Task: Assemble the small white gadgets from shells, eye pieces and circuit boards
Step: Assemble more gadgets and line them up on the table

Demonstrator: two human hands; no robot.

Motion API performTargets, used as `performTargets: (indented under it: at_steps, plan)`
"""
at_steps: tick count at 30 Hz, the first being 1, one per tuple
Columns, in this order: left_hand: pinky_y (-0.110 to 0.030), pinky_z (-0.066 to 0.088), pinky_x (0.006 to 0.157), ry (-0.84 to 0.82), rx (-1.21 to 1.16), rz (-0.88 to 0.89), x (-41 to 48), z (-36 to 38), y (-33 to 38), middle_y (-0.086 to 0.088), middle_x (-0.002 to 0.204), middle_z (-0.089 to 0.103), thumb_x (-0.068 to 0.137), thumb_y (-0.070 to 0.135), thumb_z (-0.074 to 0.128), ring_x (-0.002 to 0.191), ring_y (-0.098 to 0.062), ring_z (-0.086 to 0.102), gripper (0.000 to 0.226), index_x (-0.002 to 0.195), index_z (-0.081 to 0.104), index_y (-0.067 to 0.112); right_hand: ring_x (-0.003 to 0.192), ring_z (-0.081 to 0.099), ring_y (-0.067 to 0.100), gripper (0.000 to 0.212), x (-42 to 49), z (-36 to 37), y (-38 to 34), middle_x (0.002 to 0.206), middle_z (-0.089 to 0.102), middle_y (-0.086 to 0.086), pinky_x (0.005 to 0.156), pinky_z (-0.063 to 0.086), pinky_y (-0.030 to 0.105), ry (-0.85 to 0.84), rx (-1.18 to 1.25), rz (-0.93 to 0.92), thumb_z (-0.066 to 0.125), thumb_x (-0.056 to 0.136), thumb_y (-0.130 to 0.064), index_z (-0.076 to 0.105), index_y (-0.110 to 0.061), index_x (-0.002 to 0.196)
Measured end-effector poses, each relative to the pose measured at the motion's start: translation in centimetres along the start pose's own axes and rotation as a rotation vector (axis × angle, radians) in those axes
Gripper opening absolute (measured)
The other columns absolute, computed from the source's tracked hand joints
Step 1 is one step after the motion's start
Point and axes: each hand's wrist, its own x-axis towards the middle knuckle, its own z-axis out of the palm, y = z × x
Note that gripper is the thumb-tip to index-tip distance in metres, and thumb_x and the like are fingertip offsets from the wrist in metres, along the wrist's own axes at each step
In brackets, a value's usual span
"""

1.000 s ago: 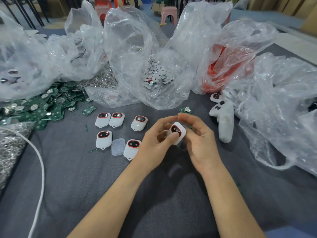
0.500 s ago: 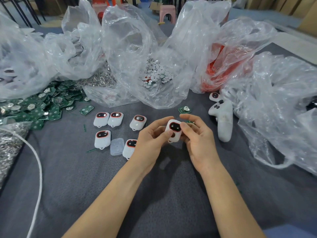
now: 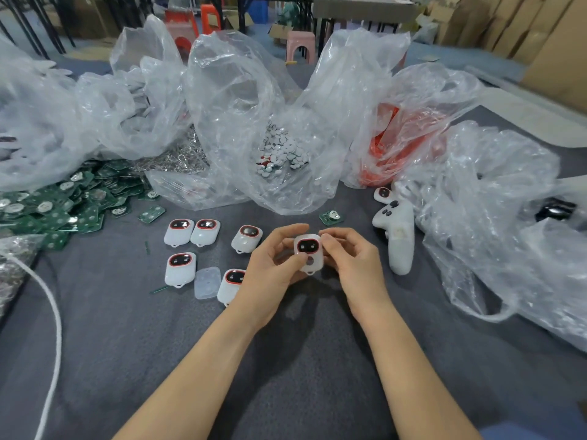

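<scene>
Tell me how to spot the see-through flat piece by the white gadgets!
Look at the grey felt-covered table, just left of the person's left hand, where five small white gadgets lie in two rows. In the nearer row, between two gadgets, lies the translucent flat rounded plastic shell. It alone has no red-rimmed dark eye piece.

Soft even light, warped edges

Pink stool point(image 3: 300, 38), cardboard boxes point(image 3: 540, 36) beyond
</scene>
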Motion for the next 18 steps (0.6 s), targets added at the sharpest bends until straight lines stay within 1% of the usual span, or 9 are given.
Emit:
performTargets:
  at_steps: [2,4,5,7,9,12,14,16,18]
  plan:
    - [-0.026,0.056,0.073,0.01,-0.02,-0.015,0.2,-0.1,-0.2,0.003,0.096,0.071,0.089,-0.005,0.058,0.095,-0.017,0.067,0.037,0.105,0.069,0.026,0.079,0.069,0.016,0.009,0.4,-0.4,-0.1,0.086,0.072,0.005,0.077,0.058,0.031,0.035,-0.08,-0.011,0.062,0.09,-0.01,0.068,-0.016,0.089]
    - [-0.025,0.055,0.073,0.008,-0.022,-0.021,0.2,-0.2,-0.3,0.003,0.098,0.072,0.088,-0.005,0.059,0.096,-0.017,0.068,0.038,0.103,0.071,0.027,0.072,0.068,0.011,0.014,0.7,-1.1,-0.5,0.082,0.07,0.001,0.074,0.058,0.028,0.066,-0.171,-0.018,0.06,0.091,-0.01,0.067,-0.021,0.085]
    - [-0.025,0.055,0.074,0.004,-0.024,-0.016,0.2,-0.2,-0.4,0.003,0.099,0.072,0.088,-0.005,0.059,0.096,-0.017,0.068,0.038,0.102,0.071,0.028,0.072,0.068,0.012,0.016,0.9,-1.5,-0.7,0.081,0.069,0.0,0.073,0.058,0.027,0.077,-0.211,-0.029,0.06,0.091,-0.01,0.066,-0.022,0.084]
    - [-0.025,0.055,0.074,0.003,-0.025,-0.011,0.2,-0.1,-0.4,0.003,0.099,0.072,0.087,-0.004,0.06,0.096,-0.017,0.068,0.038,0.101,0.072,0.03,0.073,0.066,0.015,0.016,1.3,-1.9,-1.2,0.08,0.068,0.0,0.074,0.058,0.03,0.089,-0.281,-0.059,0.059,0.091,-0.008,0.066,-0.021,0.084]
    - [-0.025,0.055,0.073,0.016,-0.017,-0.002,0.2,-0.2,-0.4,0.005,0.1,0.072,0.088,-0.003,0.061,0.094,-0.015,0.068,0.038,0.101,0.072,0.032,0.074,0.066,0.017,0.013,2.1,-1.6,-2.3,0.079,0.068,0.0,0.078,0.058,0.037,0.08,-0.36,-0.1,0.06,0.09,-0.009,0.067,-0.019,0.085]
    - [-0.024,0.055,0.07,0.067,-0.019,-0.007,0.3,-0.3,-0.3,0.003,0.099,0.071,0.088,-0.005,0.059,0.089,-0.013,0.068,0.035,0.104,0.069,0.025,0.08,0.067,0.02,0.01,4.6,-0.2,-4.8,0.085,0.069,0.003,0.084,0.055,0.039,0.012,-0.481,-0.184,0.06,0.089,-0.01,0.069,-0.014,0.091]
    - [-0.024,0.055,0.068,0.096,-0.048,-0.018,0.4,-0.3,-0.3,-0.001,0.098,0.069,0.089,-0.007,0.056,0.087,-0.014,0.068,0.031,0.105,0.066,0.018,0.079,0.064,0.016,0.012,7.0,1.4,-6.5,0.091,0.07,0.005,0.081,0.053,0.029,-0.067,-0.585,-0.242,0.059,0.09,-0.009,0.07,-0.012,0.095]
    - [-0.025,0.055,0.068,0.106,-0.063,-0.02,0.5,-0.3,-0.2,0.0,0.096,0.068,0.09,-0.008,0.054,0.085,-0.014,0.069,0.03,0.105,0.064,0.016,0.081,0.06,0.011,0.017,9.4,3.3,-7.5,0.1,0.071,0.007,0.076,0.044,0.016,-0.139,-0.746,-0.283,0.058,0.091,-0.009,0.072,-0.012,0.1]
    - [-0.024,0.055,0.069,0.101,-0.002,0.007,0.4,-0.1,-0.2,0.002,0.095,0.069,0.091,-0.007,0.055,0.088,-0.012,0.069,0.03,0.106,0.063,0.018,0.094,0.062,0.014,0.022,11.5,5.3,-7.6,0.111,0.07,0.008,0.078,0.039,0.012,-0.213,-0.864,-0.272,0.055,0.092,-0.007,0.072,-0.011,0.105]
